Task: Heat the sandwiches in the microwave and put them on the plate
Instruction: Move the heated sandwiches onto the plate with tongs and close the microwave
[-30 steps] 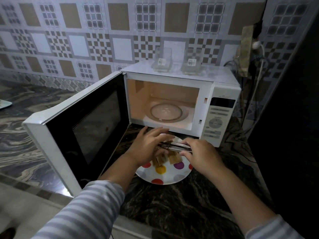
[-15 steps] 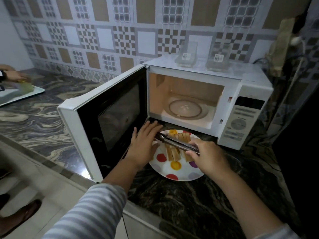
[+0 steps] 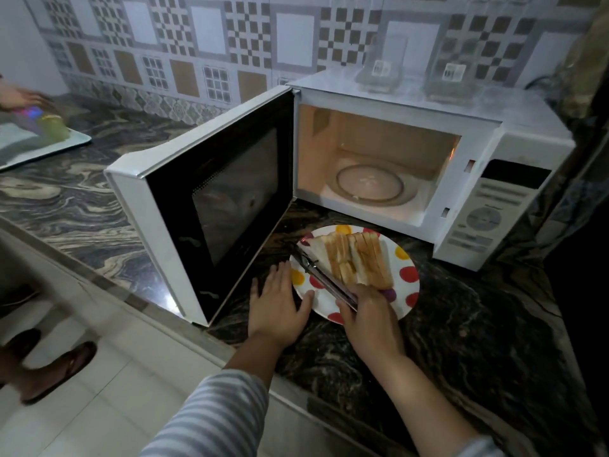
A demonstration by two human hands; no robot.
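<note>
Spotted plate [image 3: 407, 275]: sits on the marble worktop [image 3: 461, 324] just in front of the microwave [image 3: 514, 153], close enough, I judge, for a short transfer. Sandwiches [image 3: 356, 262]: toasted slices lying stacked on the plate, not in the oven. Tongs [image 3: 324, 280]: metal, laid across the plate's left side, tips by the bread. Right hand [image 3: 369, 321]: I have it curled round the tong handles, seemingly to nudge or let go of the slices. Left hand [image 3: 278, 303]: fingers straight, thumb touching the plate rim, probably steadying it. Microwave door [image 3: 211, 206]: swung wide; cavity lit, glass turntable [image 3: 370, 186] bare. Placement looks all but done.
</note>
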